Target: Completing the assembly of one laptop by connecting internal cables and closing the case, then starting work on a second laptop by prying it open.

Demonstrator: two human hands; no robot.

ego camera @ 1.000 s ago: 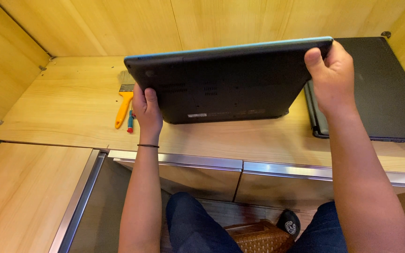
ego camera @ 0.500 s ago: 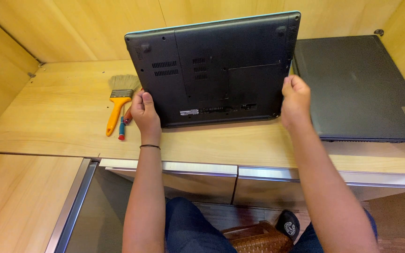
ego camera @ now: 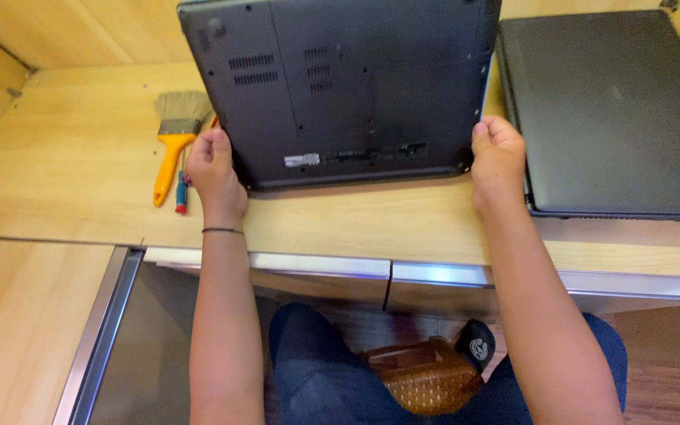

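On the wooden desk (ego camera: 80, 157) — both hands gripping an upturned laptop (ego camera: 340, 86): left hand (ego camera: 214, 169) and right hand (ego camera: 497, 157) closed on its near corners. Mid-placement, seemingly; next, probably easing it flat — clear of the brush (ego camera: 173, 134) and second laptop (ego camera: 615, 110).

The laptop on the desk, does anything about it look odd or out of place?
Only that the laptop lies bottom up, vents and screw holes showing, with the left hand and right hand at its near corners. No damage shows.

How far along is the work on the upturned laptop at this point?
Done: the laptop lies underside up on the wooden desk. In hand: the left hand and right hand grip its near corners. Left: its bottom cover looks closed, and the paintbrush and screwdriver lie untouched beside it. A second laptop sits closed to the right.
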